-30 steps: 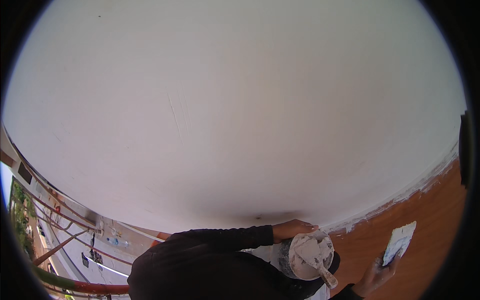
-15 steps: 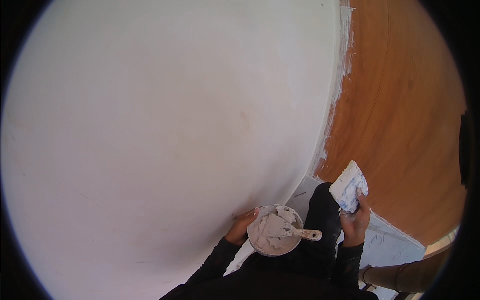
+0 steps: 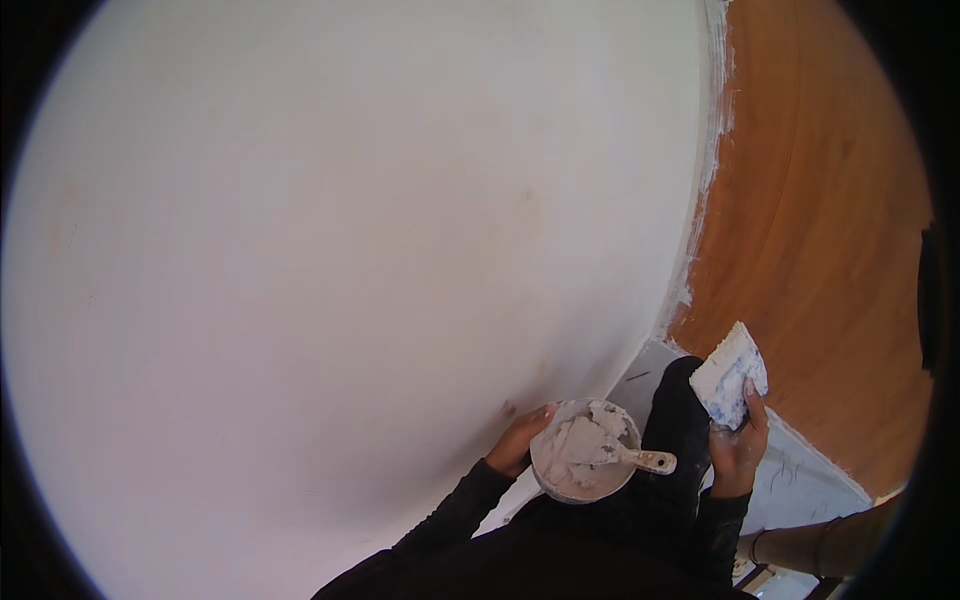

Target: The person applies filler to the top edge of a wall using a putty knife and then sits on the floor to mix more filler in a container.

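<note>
The left hand (image 3: 517, 443) is curved closely at the left side of a bowl (image 3: 572, 495), with the thumb near its rim. The right hand (image 3: 738, 447) is closed on the lower part of a flat plate (image 3: 728, 372), which is coated white with some blue. The bowl is held low before the body, and the plate is raised to the right of it. In the bowl, pale paste (image 3: 572, 442) is contained, and a spatula (image 3: 652, 461) is rested there, its handle pointed over the right rim; it is touched by neither hand. Outward, a white wall (image 3: 350, 250) is met by a brown panel (image 3: 820, 250) along a smeared seam (image 3: 712, 150). Since one second ago, the view has been turned toward this seam, while both grips have been kept. By this, it is judged, the paste and the plate are kept ready for use.
</note>
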Motion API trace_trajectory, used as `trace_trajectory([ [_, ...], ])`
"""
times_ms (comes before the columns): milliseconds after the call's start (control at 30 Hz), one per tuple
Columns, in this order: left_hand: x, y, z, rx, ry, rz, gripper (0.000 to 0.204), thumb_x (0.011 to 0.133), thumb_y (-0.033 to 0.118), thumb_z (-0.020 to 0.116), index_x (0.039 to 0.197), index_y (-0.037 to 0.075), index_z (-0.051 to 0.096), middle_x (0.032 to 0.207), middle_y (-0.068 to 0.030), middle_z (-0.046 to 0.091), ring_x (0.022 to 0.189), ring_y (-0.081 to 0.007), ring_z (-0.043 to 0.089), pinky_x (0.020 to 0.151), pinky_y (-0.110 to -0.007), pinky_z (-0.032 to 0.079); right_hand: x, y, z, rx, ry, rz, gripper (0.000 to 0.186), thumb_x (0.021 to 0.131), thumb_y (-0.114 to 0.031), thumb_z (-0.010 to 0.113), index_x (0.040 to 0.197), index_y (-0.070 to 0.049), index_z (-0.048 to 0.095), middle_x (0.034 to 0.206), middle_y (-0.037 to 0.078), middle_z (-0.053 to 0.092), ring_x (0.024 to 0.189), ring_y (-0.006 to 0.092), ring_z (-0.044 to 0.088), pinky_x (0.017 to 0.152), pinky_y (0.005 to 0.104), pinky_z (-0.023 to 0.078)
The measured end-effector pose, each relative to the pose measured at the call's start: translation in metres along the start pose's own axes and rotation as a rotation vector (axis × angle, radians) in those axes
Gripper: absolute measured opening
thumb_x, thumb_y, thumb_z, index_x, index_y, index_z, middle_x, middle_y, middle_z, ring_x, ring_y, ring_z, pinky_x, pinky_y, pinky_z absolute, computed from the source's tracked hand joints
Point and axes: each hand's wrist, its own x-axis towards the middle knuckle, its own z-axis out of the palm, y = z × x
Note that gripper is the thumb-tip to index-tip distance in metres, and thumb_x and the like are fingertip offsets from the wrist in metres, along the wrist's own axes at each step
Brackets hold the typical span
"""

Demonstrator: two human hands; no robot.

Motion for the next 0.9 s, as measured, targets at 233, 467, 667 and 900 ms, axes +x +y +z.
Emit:
trace_trajectory([
  [233,-0.008,-0.001,0.019,-0.044,0.073,0.098,0.047,0.102,0.033,0.046,0.133,-0.001,0.049,0.125,-0.0095,0.058,0.115,-0.0170,0.056,0.099,-0.032,0.044,-0.008,-0.007,0.011,-0.044,-0.076,0.035,0.038,0.094,-0.010,0.057,0.130,0.003,0.050,0.129,0.013,0.059,0.121,0.0251,0.056,0.106,0.0417,0.042],
  [467,-0.020,-0.008,0.031,-0.039,0.118,0.241,0.041,0.101,0.030,0.051,0.130,0.000,0.055,0.120,-0.0052,0.060,0.111,-0.0128,0.054,0.098,-0.028,0.041,-0.042,-0.016,0.038,-0.156,-0.107,0.007,0.040,0.091,-0.009,0.060,0.128,0.002,0.050,0.126,0.014,0.059,0.119,0.0259,0.056,0.104,0.0424,0.042],
  [667,-0.030,-0.001,0.036,-0.004,0.152,0.285,0.042,0.102,0.030,0.050,0.130,0.000,0.054,0.122,-0.0065,0.060,0.112,-0.0139,0.055,0.099,-0.029,0.041,-0.056,-0.016,0.050,-0.193,-0.176,0.032,0.038,0.091,-0.008,0.059,0.127,0.003,0.051,0.123,0.014,0.061,0.114,0.0257,0.059,0.101,0.0414,0.045],
  [900,-0.025,-0.020,0.032,-0.009,0.173,0.254,0.048,0.103,0.035,0.043,0.132,-0.004,0.049,0.129,-0.0130,0.056,0.120,-0.0210,0.053,0.102,-0.035,0.042,-0.043,-0.017,0.049,-0.232,-0.171,0.068,0.033,0.090,-0.006,0.059,0.122,0.004,0.054,0.116,0.011,0.065,0.106,0.0225,0.064,0.098,0.0373,0.048],
])
